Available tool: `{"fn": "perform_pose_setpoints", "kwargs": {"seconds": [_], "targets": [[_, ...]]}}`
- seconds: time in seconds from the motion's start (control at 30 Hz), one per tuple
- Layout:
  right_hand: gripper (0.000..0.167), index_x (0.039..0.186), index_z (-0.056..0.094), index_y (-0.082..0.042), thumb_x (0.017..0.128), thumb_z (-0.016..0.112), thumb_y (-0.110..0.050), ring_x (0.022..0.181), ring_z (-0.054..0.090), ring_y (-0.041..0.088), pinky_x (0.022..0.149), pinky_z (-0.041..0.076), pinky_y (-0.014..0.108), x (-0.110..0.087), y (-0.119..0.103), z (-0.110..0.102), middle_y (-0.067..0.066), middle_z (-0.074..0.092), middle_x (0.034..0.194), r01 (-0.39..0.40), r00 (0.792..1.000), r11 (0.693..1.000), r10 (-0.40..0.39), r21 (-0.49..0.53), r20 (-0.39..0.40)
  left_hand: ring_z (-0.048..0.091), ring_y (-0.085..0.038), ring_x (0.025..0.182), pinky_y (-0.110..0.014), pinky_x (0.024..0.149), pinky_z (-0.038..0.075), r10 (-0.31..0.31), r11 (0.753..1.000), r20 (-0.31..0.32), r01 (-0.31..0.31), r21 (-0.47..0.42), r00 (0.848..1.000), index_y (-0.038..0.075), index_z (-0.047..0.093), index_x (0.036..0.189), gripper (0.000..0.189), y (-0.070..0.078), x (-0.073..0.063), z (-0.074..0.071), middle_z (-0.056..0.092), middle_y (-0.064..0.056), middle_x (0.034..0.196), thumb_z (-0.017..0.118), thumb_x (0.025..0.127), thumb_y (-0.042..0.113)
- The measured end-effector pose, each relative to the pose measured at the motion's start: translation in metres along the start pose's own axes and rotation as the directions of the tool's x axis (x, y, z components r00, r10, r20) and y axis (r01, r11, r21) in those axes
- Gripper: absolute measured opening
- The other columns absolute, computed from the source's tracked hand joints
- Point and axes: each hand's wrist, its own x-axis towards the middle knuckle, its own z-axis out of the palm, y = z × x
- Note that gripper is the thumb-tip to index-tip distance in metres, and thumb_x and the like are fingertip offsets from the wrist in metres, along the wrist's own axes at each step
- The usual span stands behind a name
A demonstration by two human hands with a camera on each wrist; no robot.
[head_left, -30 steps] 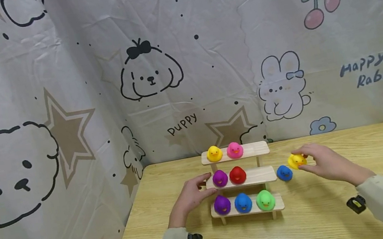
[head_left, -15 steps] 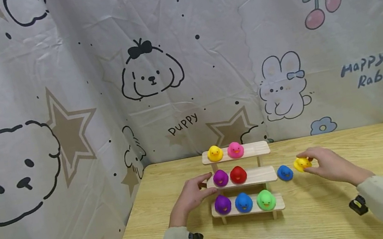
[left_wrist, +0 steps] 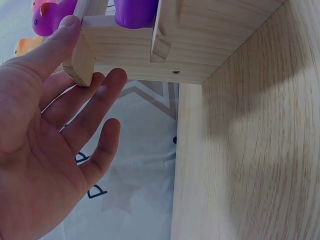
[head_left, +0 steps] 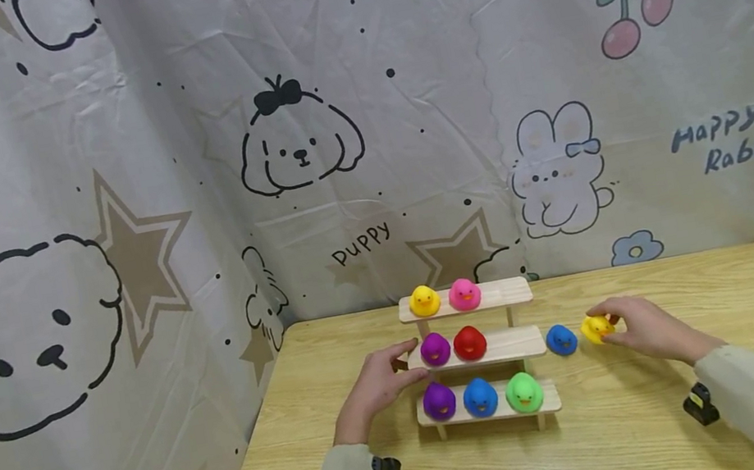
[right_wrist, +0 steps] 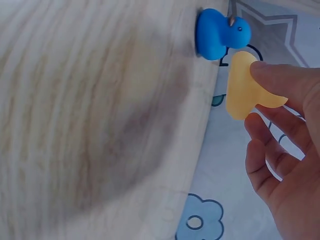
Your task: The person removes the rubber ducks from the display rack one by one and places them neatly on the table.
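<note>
A three-tier wooden display shelf (head_left: pixel 508 344) stands on the table. My left hand (head_left: pixel 375 392) holds the left end of its middle tier, thumb above and fingertips against the wood from below in the left wrist view. My right hand (head_left: pixel 651 329) pinches a yellow rubber duck (right_wrist: pixel 241 87) between thumb and fingers, right of the shelf. Close to its left, a blue rubber duck (head_left: pixel 561 340) sits on the table. On the top tier are a yellow duck (head_left: pixel 424 301) and a pink duck (head_left: pixel 464 294). The middle tier bears a magenta duck (head_left: pixel 435 349) and a red duck (head_left: pixel 470 343).
The bottom tier carries a purple duck (head_left: pixel 439 402), a blue duck (head_left: pixel 480 397) and a green duck (head_left: pixel 524 392). Behind the wooden table (head_left: pixel 741 307) hangs a white printed curtain (head_left: pixel 442 174), which also runs along the left side.
My right hand has shifted slightly right and lower with the yellow duck, widening the gap to the blue duck. The left hand stays at the shelf.
</note>
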Motion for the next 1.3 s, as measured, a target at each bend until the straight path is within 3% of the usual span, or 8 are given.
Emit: {"fn": "perform_pose_setpoints", "kwargs": {"seconds": [1.3], "targets": [[0.038,0.107,0.064,0.004,0.072,0.078,0.003,0.082,0.056,0.021,0.071,0.049,0.037,0.007,0.021,0.025,0.014,0.064,0.102,-0.102,0.994,0.99,0.097,0.101,0.053,0.057,-0.018,0.096,-0.029,0.076,0.049,-0.036,0.999,0.001,0.036,-0.003,0.999,0.017,0.054,0.136,0.057,0.003,-0.003,-0.001,0.056,0.0,0.132,0.071,0.085,0.037]]}}
